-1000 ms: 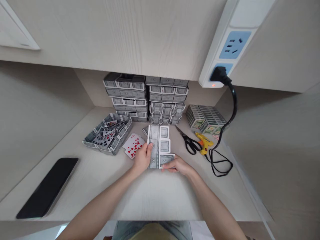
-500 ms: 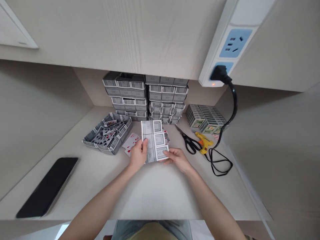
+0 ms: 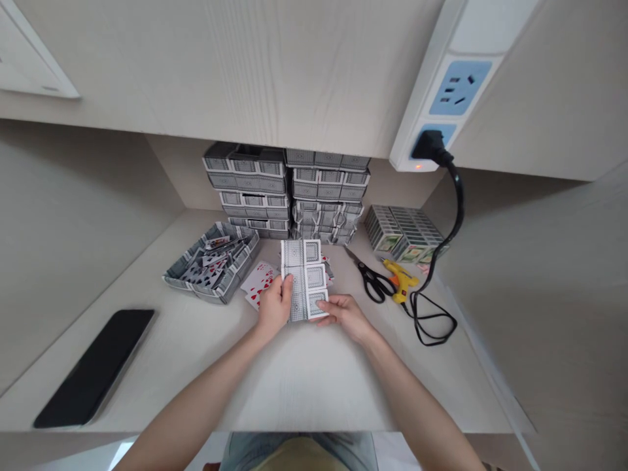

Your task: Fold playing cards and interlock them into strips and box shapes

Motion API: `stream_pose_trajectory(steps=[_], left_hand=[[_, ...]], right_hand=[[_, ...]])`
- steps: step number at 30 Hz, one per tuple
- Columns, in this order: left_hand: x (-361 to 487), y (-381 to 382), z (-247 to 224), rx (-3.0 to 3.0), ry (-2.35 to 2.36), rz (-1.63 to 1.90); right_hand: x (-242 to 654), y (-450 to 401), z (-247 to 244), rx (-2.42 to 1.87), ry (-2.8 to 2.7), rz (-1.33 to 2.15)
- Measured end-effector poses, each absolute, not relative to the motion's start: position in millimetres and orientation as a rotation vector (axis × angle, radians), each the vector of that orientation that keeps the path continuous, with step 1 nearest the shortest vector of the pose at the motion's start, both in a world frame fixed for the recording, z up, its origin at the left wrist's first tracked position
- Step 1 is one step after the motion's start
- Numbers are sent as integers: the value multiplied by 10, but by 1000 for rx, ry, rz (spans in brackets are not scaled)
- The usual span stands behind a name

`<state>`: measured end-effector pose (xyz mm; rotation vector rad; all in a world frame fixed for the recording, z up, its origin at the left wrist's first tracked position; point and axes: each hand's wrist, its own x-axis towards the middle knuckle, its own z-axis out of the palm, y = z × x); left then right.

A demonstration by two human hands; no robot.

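Between my hands is a panel of joined playing cards (image 3: 295, 278), grey patterned backs facing up, with a column of white-bordered pieces along its right side. My left hand (image 3: 275, 304) grips its left edge, thumb on top. At the lower right corner, my right hand (image 3: 346, 315) pinches the panel between thumb and fingers. Loose playing cards (image 3: 258, 281) lie face up on the desk, partly hidden behind the panel and my left hand. To the left stands a tray made of cards (image 3: 223, 293), holding a pile of loose cards.
Stacked card-built boxes (image 3: 255, 182) stand at the back. To the right lie black scissors (image 3: 375, 282), a yellow glue gun (image 3: 401, 278) with a looped black cord, and packed card decks (image 3: 405, 232). A black phone (image 3: 95, 366) rests front left. A power strip (image 3: 454, 88) hangs above.
The card panel has turned slightly and shifted a little in my hands, which keep nearly the same grip. Nothing on the desk has visibly moved.
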<state>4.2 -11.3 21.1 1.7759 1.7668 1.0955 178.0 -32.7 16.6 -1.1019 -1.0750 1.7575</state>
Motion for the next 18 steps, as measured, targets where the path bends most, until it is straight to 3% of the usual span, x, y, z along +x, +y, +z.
stream_pose_trajectory(steps=[15,18], left_hand=[[-84,-70,325,1921,1584,1071],[-285,8,427,2087,1734,1011]], right_hand=[[1842,-254,130,-1078,-812,1597],[1896,-216,121,-1063,-717,1558]])
